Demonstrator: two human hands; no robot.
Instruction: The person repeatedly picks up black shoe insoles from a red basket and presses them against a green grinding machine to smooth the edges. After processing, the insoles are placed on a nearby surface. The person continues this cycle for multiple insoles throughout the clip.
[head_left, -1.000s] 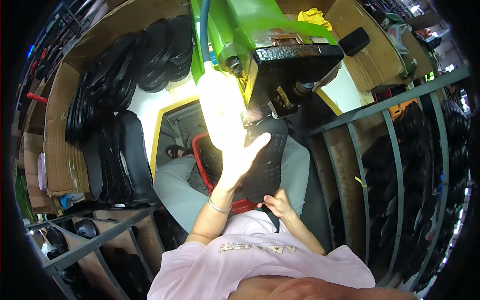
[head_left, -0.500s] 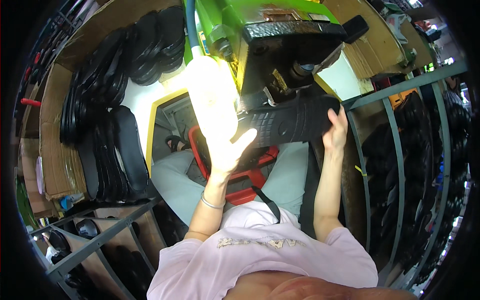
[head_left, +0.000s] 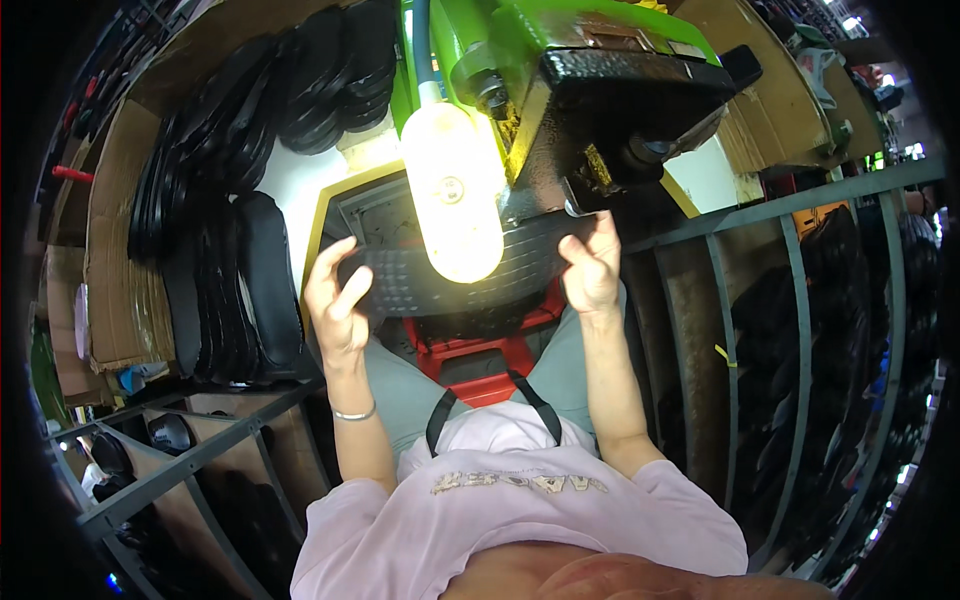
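We grip the black sole [head_left: 522,266] by its ends, left hand [head_left: 338,298] at nine o'clock, right hand [head_left: 591,268] at three; with the machine [head_left: 635,105] near at one o'clock, careless turning could snag it.

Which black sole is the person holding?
The patterned sole, crosswise between the left hand and right hand, partly behind the bright lamp. The stacked soles on the left have no hand on them.
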